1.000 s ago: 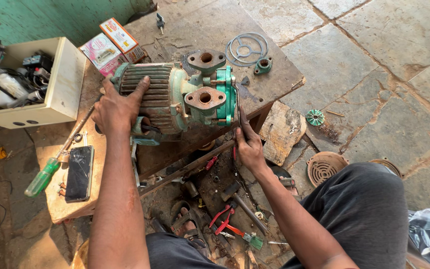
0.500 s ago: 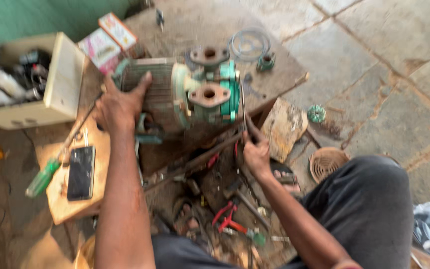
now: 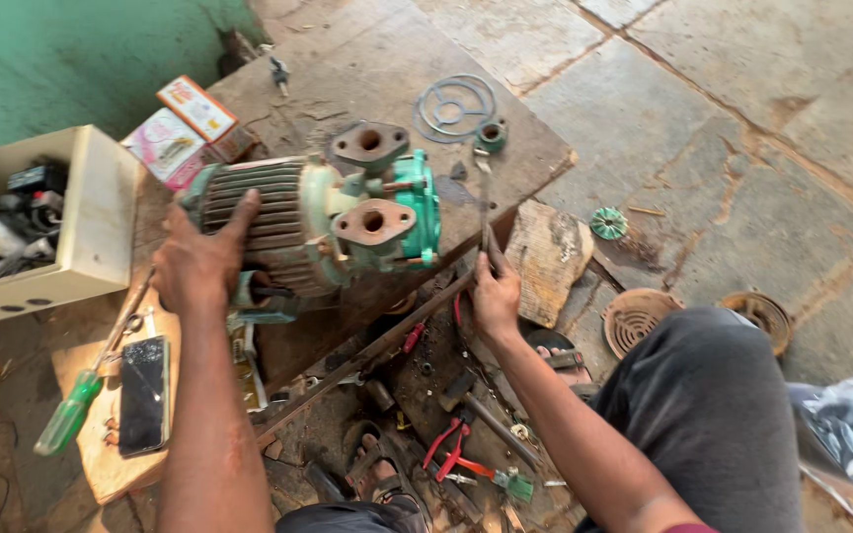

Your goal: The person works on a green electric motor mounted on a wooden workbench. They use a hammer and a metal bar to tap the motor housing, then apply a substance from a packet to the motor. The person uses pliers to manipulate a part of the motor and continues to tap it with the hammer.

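Stone slabs are running across the floor, and a scarred wooden board (image 3: 367,69) is lying on them as a low bench. Sitting on that board is a green water pump (image 3: 318,222), tipped so its two flanged ports are facing up and its ribbed motor body is pointing away from the green end cover.

On the motor side of the pump, the left hand (image 3: 199,262) is pressing down flat, fingers spread wide over the ribs; I judge it is steadying the casing so it cannot roll. On the cover side of the pump, the right hand (image 3: 496,296) is closing its fingers around a thin metal rod-like tool (image 3: 484,212), which is standing nearly upright just beside the cover's edge; whether its tip is touching the cover I cannot tell.

Beyond the pump a wire ring (image 3: 456,104) is lying on the board. Nearer than the pump, red-handled pliers (image 3: 451,444) are lying among loose tools. Past the left hand, a green screwdriver (image 3: 71,410) and a dark phone (image 3: 142,395) are resting on a smaller plank, beside a cream box (image 3: 86,232) of parts.
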